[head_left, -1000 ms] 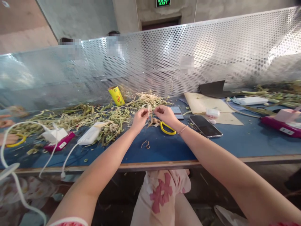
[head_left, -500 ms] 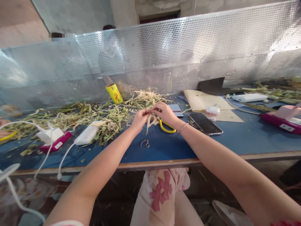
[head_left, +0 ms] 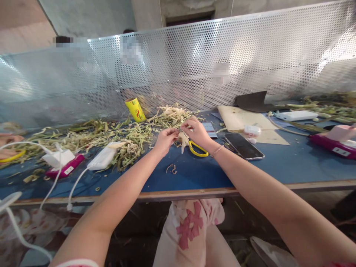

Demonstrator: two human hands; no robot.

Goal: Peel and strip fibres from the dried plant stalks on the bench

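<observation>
My left hand [head_left: 164, 140] and my right hand [head_left: 198, 132] meet over the blue table [head_left: 250, 174], both pinched on a pale, stringy plant strip [head_left: 183, 139] that hangs between them. Yellow-handled scissors [head_left: 197, 150] lie on the table just under my right hand. A heap of green and pale plant peelings [head_left: 128, 141] spreads to the left and behind my hands. Two small curled scraps [head_left: 172, 169] lie on the table in front of my hands.
A yellow roll [head_left: 135, 110] stands by the perforated metal screen [head_left: 222, 55]. A phone [head_left: 244, 146], white earbud case [head_left: 251, 131], brown paper [head_left: 244, 120], white power banks [head_left: 104, 158] with cables and pink devices [head_left: 332, 144] lie around. Another person's hand [head_left: 8, 142] shows at far left.
The strip hung longer from my fingers half a second ago; now it is gathered shorter between both hands, which have drawn closer together. The camera tilted slightly.
</observation>
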